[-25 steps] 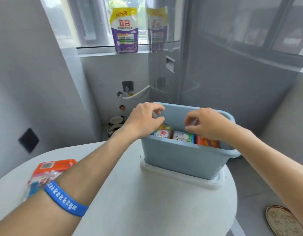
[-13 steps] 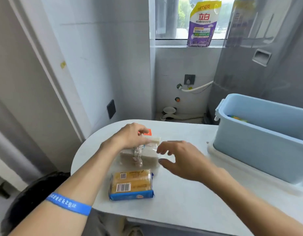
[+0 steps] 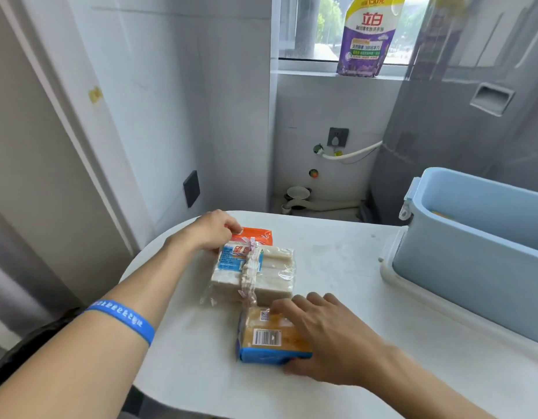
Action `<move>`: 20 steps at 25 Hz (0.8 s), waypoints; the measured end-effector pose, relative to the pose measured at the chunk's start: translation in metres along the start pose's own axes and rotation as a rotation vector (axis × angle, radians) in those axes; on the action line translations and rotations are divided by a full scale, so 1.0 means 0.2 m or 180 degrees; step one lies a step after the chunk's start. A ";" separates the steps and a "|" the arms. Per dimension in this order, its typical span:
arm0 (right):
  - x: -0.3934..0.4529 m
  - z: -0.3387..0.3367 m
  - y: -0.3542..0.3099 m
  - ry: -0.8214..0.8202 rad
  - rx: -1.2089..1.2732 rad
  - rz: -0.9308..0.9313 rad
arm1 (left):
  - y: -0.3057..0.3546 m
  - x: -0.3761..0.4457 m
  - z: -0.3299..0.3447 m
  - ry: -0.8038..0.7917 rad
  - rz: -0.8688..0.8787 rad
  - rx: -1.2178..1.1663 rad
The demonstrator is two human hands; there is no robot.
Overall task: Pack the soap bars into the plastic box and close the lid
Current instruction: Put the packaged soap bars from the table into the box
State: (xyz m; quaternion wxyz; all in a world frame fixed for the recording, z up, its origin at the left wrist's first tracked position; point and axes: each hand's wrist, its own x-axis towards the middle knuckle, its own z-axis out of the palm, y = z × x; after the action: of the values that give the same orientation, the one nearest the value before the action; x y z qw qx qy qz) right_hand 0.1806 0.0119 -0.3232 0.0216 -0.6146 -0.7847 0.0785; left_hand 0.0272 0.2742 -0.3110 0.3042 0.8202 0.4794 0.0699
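Observation:
On the white table lies a clear-wrapped pack of white soap bars (image 3: 261,273). My left hand (image 3: 212,231) is curled on its far left corner and touches an orange soap pack (image 3: 258,234) behind it. Nearer to me sits a yellow soap pack (image 3: 263,338) with a blue edge and a barcode. My right hand (image 3: 331,337) lies over its right half, fingers on top and thumb at the near side. The light blue plastic box (image 3: 461,267) stands open at the right on its white lid (image 3: 419,293). Something yellow shows inside it.
The round white table (image 3: 337,252) ends just left of the packs and close in front of me. A detergent pouch (image 3: 367,34) stands on the window sill. A grey appliance (image 3: 461,131) rises behind the box. Pipes and a hose (image 3: 352,152) are at the back wall.
Both hands left the blue box and came to the packs at the table's left. My right hand then dropped from the white pack onto the yellow one.

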 end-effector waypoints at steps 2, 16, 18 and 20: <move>-0.06 -0.05 0.14 -0.0261 -0.0050 0.0080 | -0.04 0.04 -0.04 -0.0355 0.0007 0.0078; -0.29 -0.18 0.49 0.0122 0.3712 0.1764 | -0.14 -0.02 0.06 0.0581 -0.0130 0.0405; -0.29 -0.18 0.47 0.0414 0.4828 0.1630 | -0.14 -0.05 0.01 0.1069 -0.0651 -0.0565; -0.27 -0.20 0.45 0.0707 0.5972 0.1299 | -0.07 -0.09 -0.09 0.1398 -0.0660 -0.2337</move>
State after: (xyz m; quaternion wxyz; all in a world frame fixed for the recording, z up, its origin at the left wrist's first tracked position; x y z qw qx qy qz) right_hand 0.2849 -0.0167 -0.2941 0.5637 -0.4757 -0.2744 0.6169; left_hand -0.0001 0.2714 -0.3007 0.4718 0.5709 0.5559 0.3774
